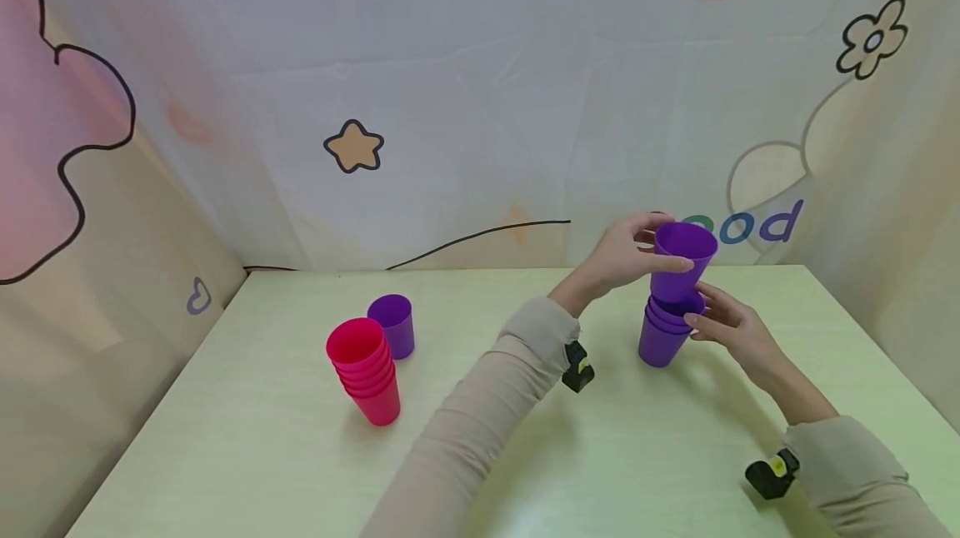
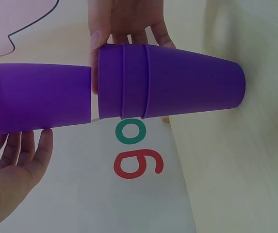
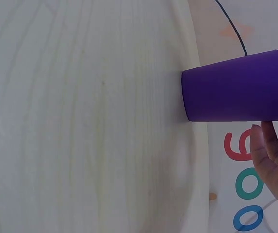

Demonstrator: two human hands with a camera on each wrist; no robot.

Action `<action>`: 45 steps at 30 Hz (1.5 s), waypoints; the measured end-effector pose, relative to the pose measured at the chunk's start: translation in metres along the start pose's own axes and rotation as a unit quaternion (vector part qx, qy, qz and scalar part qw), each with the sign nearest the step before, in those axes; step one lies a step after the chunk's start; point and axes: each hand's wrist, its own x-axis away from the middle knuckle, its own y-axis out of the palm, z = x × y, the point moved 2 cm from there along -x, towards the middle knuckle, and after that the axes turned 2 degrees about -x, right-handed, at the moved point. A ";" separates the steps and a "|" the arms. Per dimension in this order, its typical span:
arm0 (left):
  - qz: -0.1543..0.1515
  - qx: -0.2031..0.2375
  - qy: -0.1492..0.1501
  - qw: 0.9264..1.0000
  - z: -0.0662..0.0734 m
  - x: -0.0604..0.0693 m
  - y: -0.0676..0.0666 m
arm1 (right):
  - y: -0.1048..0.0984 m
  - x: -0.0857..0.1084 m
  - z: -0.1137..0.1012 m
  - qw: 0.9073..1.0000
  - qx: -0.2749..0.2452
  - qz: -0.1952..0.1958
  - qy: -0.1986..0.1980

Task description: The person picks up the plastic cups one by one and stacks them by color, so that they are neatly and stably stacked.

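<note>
My left hand (image 1: 626,255) holds a purple cup (image 1: 684,271) by its sides, thumb on the near side and fingers around the back. That cup is upright, directly over a stack of nested purple cups (image 1: 660,342) standing on the table. In the left wrist view, a narrow gap parts the base of the held cup (image 2: 39,99) from the top rim of the stack (image 2: 192,82). With thumb and fingers, my right hand (image 1: 738,334) grips the stack near its rims. The right wrist view shows the stack's lower part (image 3: 236,92) and some fingers of the right hand (image 3: 277,162).
Over on the left of the pale table (image 1: 247,455), a stack of nested red cups (image 1: 367,371) stands upright. A single purple cup (image 1: 396,328) stands just behind it. A printed cloth (image 1: 450,105) hangs along the table's back edge.
</note>
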 end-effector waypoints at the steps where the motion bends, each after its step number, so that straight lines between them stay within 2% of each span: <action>1: 0.000 -0.002 0.001 1.000 -0.001 0.000 0.001 | 0.000 0.000 0.000 1.000 -0.002 -0.001 0.000; 8: -0.004 -0.023 -0.009 1.000 -0.005 -0.001 0.007 | 0.000 0.000 0.001 1.000 0.002 -0.005 -0.003; 15: -0.008 -0.041 -0.034 0.999 -0.013 -0.001 0.013 | 0.000 0.000 0.002 1.000 0.023 -0.002 0.000; 22: -0.022 -0.043 -0.033 0.998 -0.024 0.001 0.018 | 0.000 0.000 0.002 0.999 0.033 0.002 0.006; 28: -0.032 -0.062 -0.032 0.997 -0.030 0.002 0.023 | 0.000 0.002 0.002 0.999 0.034 0.003 -0.005; 36: -0.045 -0.062 -0.030 0.997 -0.039 0.004 0.027 | 0.001 0.003 0.002 0.999 0.046 0.009 -0.013; 45: -0.041 -0.058 -0.043 0.997 -0.047 0.009 0.028 | 0.004 0.005 0.000 0.999 0.047 0.016 -0.017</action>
